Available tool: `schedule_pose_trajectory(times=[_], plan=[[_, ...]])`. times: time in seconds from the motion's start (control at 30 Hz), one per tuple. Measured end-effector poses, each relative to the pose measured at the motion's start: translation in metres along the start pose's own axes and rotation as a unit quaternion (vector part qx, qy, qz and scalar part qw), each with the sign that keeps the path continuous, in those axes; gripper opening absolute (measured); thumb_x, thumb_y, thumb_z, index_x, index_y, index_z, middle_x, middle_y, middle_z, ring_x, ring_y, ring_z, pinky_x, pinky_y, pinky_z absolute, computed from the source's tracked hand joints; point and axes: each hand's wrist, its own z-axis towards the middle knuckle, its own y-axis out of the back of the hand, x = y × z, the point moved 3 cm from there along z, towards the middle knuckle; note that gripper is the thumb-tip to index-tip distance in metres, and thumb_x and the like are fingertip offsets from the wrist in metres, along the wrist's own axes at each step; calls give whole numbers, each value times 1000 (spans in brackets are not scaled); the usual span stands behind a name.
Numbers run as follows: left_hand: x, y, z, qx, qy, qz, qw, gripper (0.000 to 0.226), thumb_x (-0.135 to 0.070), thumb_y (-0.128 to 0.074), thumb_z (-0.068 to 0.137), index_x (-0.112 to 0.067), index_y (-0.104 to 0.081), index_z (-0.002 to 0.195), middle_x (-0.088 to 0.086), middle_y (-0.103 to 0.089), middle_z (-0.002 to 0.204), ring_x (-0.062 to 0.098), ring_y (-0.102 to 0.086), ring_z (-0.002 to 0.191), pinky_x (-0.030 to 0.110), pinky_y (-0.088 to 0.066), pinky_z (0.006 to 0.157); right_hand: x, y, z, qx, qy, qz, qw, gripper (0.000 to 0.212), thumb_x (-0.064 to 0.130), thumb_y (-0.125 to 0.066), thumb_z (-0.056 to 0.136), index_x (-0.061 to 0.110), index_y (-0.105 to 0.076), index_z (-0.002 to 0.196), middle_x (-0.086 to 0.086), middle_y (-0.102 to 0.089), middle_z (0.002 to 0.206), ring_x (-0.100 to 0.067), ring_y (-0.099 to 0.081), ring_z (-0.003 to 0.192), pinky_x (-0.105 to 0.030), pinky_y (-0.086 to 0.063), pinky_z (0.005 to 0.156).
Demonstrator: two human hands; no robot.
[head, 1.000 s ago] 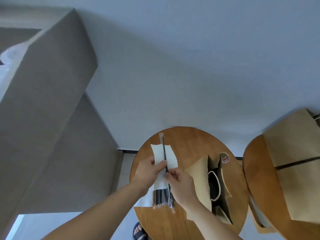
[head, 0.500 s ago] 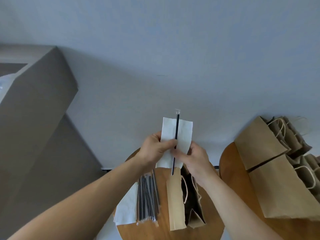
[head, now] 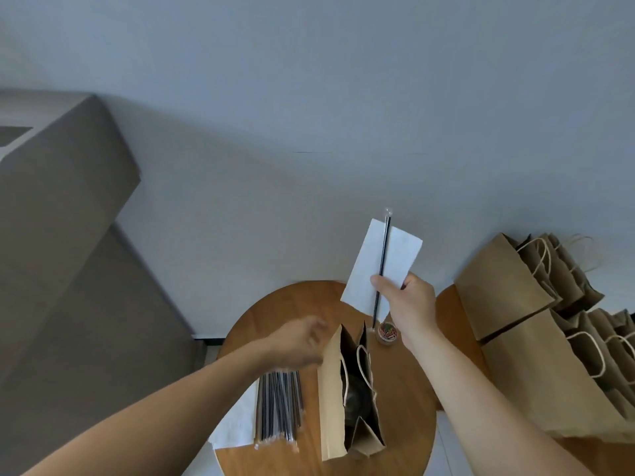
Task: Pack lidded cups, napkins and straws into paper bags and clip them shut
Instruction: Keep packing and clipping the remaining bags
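Note:
My right hand [head: 409, 302] pinches a white napkin [head: 395, 255] and a wrapped black straw [head: 384, 255] together, raised above the round wooden table [head: 275, 314]. An open brown paper bag [head: 331, 389] stands on the table below, with a dark lidded cup [head: 355, 403] inside. My left hand [head: 299, 343] is blurred, just left of the bag's rim, holding nothing I can see. A bundle of wrapped black straws [head: 278, 407] lies on a stack of white napkins [head: 237, 424] at the table's left.
A small clear jar of coloured clips [head: 387, 332] stands behind the bag. Several brown paper bags [head: 536, 372] with cord handles are stacked on a second table at the right. A grey block [head: 62, 235] fills the left side.
My left hand let go of the napkin and straw and dropped to the bag's left side. My right hand carried them up and to the right.

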Motion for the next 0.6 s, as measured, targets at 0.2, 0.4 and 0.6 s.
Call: schedule_pose_trajectory(times=[0.2, 0.4, 0.6], plan=[[24, -77, 7, 111, 102, 160, 976, 99, -73, -68, 68, -22, -32, 145, 6, -55, 137, 27, -57, 117, 41, -49, 98, -29, -43, 13, 0, -92, -8, 996, 6, 16, -72, 85, 15, -67, 83, 0, -72, 88, -14, -66, 75, -22, -46, 55], [21, -89, 13, 19, 113, 57, 992, 31, -42, -52, 86, -17, -62, 101, 2, -68, 92, 20, -68, 82, 35, -59, 80, -64, -32, -8, 68, -173, -151, 971, 17, 14, -68, 89, 10, -67, 105, 0, -67, 95, -16, -62, 80, -22, -42, 52], [35, -84, 12, 34, 191, -133, 972, 24, -22, -47, 89, -3, -58, 98, 14, -72, 66, 20, -63, 51, 25, -47, 51, -59, -20, -22, 151, -87, -413, 894, 10, 25, -63, 94, 16, -59, 99, 3, -59, 88, -9, -56, 71, -17, -38, 51]])
